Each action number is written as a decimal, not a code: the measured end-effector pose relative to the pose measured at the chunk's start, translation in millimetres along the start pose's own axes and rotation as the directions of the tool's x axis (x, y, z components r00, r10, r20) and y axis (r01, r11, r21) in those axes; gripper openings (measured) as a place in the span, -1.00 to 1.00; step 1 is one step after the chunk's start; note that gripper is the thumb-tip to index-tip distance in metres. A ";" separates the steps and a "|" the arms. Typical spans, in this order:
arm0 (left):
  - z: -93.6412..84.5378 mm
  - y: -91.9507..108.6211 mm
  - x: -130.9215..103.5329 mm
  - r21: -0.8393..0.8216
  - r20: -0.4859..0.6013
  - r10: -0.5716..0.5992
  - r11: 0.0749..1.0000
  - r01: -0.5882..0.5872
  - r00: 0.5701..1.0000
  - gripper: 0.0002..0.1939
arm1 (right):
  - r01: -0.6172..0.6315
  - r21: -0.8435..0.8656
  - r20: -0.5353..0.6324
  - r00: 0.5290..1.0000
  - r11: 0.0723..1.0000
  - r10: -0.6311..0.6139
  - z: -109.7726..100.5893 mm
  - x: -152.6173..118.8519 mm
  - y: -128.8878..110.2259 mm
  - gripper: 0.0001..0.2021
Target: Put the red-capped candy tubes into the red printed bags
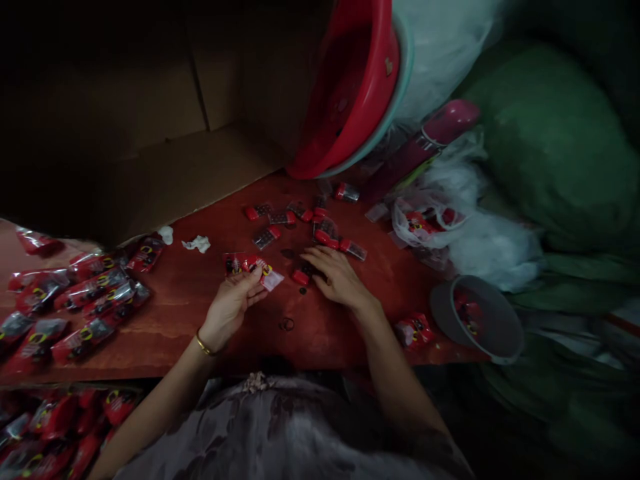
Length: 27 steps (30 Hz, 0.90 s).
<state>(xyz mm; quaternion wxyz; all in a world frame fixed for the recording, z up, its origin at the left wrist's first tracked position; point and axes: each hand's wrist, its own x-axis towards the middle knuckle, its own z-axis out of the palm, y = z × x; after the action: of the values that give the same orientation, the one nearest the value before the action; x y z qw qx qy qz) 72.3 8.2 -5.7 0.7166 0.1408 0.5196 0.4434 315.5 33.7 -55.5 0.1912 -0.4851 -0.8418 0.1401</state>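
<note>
one red printed packet [248, 260] in the left hand [230, 305], pinched between thumb and fingers over a reddish tabletop [165, 333], pale clear end toward the right hand [340, 279]. gold bangle [204, 343] on that left wrist. as for the right: palm down, fingers loosely spread, right by a small red-and-black piece [301, 275], can't tell if actually touching it. nearer the body, some dark rings [287, 324]. past the fingertips, a loose scatter of red-ended pieces [283, 217]. further out, a messy heap of packets [95, 293] off to the left, a grey tub [443, 307] with red stuff inside on the right, and at the back a tipped red basin [385, 87] beside a big cardboard box [210, 153].
</note>
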 end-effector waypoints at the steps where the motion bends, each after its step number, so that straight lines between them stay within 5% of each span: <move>1: -0.4 -0.8 -0.1 0.003 0.006 -0.008 1.000 0.008 1.000 -0.62 | -0.003 -0.010 0.023 1.000 1.000 0.003 2.8 1.3 0.7 -0.58; 7: -5.5 2.0 -1.9 0.003 0.020 -0.004 1.000 0.004 1.000 -0.62 | -0.080 0.276 -0.144 0.982 0.958 0.124 18.8 -11.2 -18.4 -0.71; 9: -5.7 2.1 -1.5 -0.006 0.009 0.018 1.000 -0.018 1.000 -0.62 | -0.130 0.496 -0.117 0.970 0.859 0.215 19.5 -24.6 -32.8 -0.70; 13: -1.9 -2.4 -1.1 0.067 0.024 0.077 0.995 -0.078 0.997 -0.59 | -0.256 0.804 0.112 0.951 0.537 0.287 16.6 -44.5 -62.1 -0.70; 21: -0.9 -7.9 -3.8 0.224 0.093 0.214 0.947 -0.230 0.972 -0.60 | -0.373 0.855 0.293 0.920 0.360 0.258 16.4 -34.7 -77.3 -0.70; 27: -9.4 -8.5 0.3 0.269 0.107 0.215 0.934 -0.237 0.971 -0.61 | -0.356 0.872 0.272 0.923 0.336 0.273 19.7 -32.1 -80.5 -0.70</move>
<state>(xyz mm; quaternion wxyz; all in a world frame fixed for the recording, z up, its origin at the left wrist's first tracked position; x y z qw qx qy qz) 68.3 1.2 -15.5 0.6530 0.3162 0.5298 0.4392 259.7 -34.8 -45.0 0.3602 -0.4490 -0.5251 0.6269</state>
